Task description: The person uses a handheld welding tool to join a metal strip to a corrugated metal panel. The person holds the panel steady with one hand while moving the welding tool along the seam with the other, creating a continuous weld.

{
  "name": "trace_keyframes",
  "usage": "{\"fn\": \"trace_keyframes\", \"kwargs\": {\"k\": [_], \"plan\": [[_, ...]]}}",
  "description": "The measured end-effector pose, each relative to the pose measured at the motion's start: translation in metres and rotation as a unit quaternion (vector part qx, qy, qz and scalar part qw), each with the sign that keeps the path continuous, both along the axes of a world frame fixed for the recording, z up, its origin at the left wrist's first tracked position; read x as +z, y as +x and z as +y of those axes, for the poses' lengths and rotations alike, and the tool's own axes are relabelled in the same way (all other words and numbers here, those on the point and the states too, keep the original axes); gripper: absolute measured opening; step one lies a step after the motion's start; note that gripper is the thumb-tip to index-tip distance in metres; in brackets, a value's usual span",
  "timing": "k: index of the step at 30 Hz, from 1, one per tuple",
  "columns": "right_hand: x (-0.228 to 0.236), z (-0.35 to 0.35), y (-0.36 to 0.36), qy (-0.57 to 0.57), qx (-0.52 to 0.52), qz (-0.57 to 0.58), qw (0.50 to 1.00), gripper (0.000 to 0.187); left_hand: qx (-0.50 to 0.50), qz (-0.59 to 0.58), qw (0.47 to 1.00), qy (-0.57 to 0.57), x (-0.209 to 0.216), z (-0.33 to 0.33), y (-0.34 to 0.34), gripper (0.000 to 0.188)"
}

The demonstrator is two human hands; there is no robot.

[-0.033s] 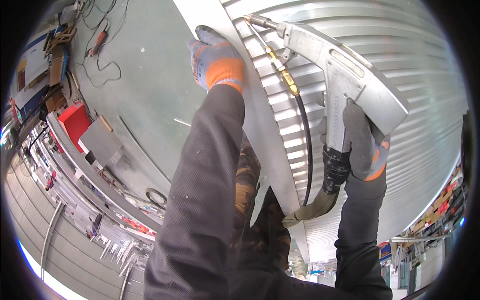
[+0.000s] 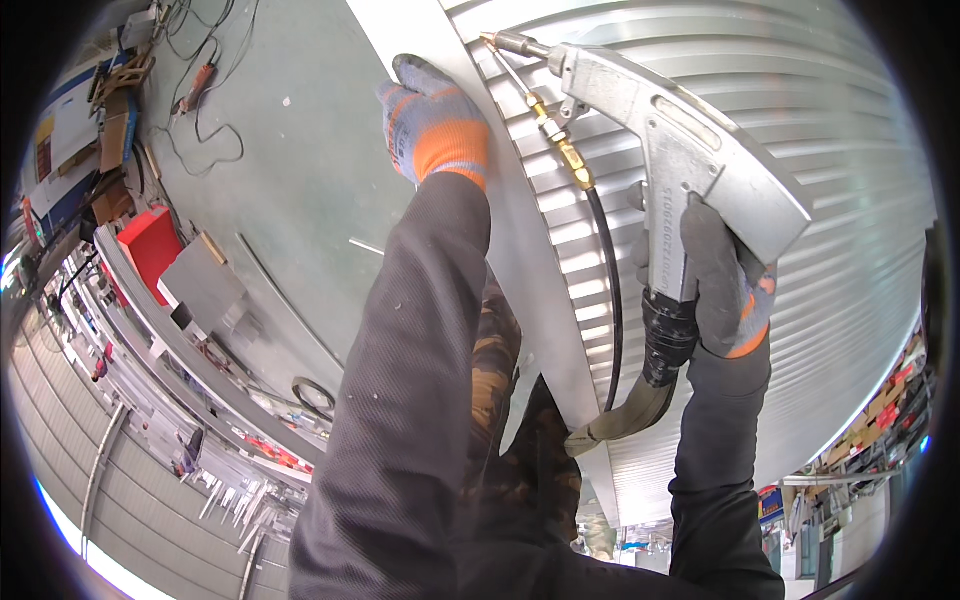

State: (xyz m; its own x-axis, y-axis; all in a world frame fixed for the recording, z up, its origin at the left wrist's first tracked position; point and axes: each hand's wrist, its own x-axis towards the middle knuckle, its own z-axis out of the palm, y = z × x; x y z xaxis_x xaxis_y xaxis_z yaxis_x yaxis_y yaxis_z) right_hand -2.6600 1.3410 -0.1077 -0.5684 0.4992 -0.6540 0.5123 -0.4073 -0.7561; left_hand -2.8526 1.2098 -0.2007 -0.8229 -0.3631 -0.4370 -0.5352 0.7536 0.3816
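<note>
Gloved hands, two: one left hand [image 2: 437,122], one right hand [image 2: 725,285]; dark sleeves, two, one left sleeve [image 2: 410,330] and one right sleeve [image 2: 725,430]. Of metalwork and gear: one silver pistol-shaped tool [image 2: 690,140] with one nozzle [image 2: 520,43], one black hose [image 2: 612,270], one olive-sheathed cable [image 2: 630,415], one ribbed panel [image 2: 800,380], one flat metal strip [image 2: 525,225]. Floor side: one large red box [image 2: 152,255], one orange-bodied tool [image 2: 200,85], one black coil [image 2: 314,397]; far stacks too small to count.
</note>
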Motion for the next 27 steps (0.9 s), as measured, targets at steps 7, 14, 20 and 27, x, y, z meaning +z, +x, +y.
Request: {"fn": "trace_keyframes", "kwargs": {"k": [7,14,20,27], "plan": [[-0.011,-0.003,-0.016,-0.013,0.0,0.067,0.998,0.041,0.013,0.026,1.0,0.004,0.002,0.001,-0.002,0.054],[-0.012,-0.002,-0.015,-0.075,-0.054,0.07,0.993,0.045,0.0,0.03,0.999,0.016,0.005,0.005,0.0,0.064],[-0.005,-0.001,-0.017,-0.043,-0.013,0.069,0.997,0.038,0.017,0.051,0.998,0.022,-0.001,0.004,0.0,0.063],[-0.001,-0.002,-0.024,0.02,0.031,0.004,0.999,0.04,0.031,-0.009,0.999,0.007,-0.008,0.0,0.0,0.056]]}}
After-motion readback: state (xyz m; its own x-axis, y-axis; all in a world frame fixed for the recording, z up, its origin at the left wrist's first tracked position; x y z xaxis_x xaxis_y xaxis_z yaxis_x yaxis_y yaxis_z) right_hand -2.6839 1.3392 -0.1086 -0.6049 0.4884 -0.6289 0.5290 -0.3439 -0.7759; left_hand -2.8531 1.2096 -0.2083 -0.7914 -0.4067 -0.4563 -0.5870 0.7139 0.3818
